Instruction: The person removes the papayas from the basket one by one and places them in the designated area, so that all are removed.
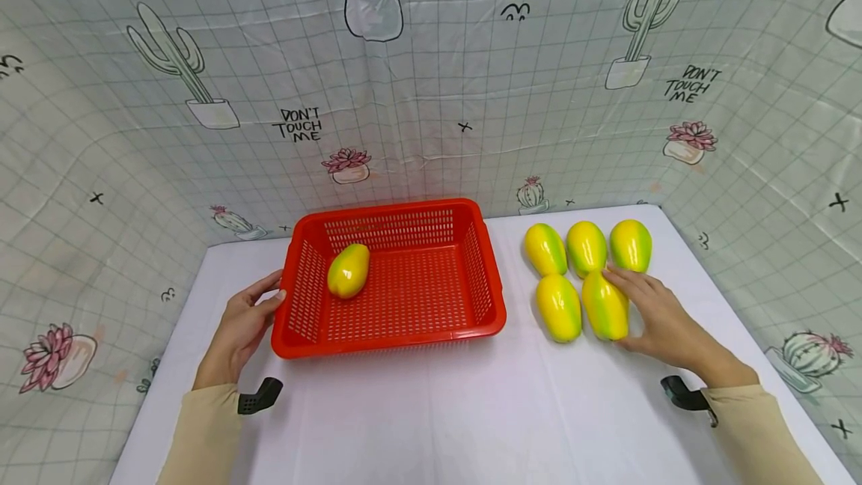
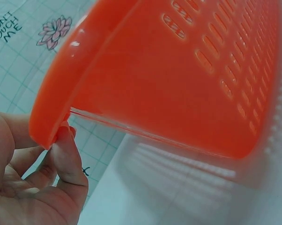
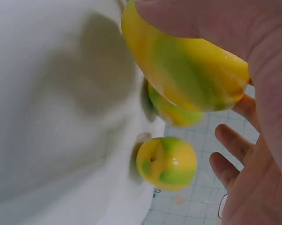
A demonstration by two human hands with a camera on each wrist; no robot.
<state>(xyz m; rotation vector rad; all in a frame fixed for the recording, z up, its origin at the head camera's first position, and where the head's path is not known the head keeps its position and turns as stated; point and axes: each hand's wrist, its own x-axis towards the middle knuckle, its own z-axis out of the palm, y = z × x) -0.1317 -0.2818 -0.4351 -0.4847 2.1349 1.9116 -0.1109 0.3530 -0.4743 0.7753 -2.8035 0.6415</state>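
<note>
In the head view, my left hand [image 1: 241, 331] holds the left end of a red perforated plastic basket [image 1: 420, 294]. The left wrist view shows thumb and fingers pinching the basket's rim [image 2: 61, 84]. One glossy yellow-green mango [image 1: 349, 272] lies inside, toward the left. On the right, my right hand [image 1: 667, 328] grips another mango [image 1: 604, 309] by its ends, thumb at the near end and fingers at the far one. That mango [image 3: 192, 70] fills the space between thumb and fingers in the right wrist view; whether it touches the table cannot be told.
Left of the gripped fruit lies a mango [image 1: 559, 309]. Behind stand three more in a row: a left one [image 1: 545, 249], a middle one [image 1: 587, 245] and a right one [image 1: 631, 244]. The white table [image 1: 431, 410] meets a printed grid curtain [image 1: 431, 81] at the back.
</note>
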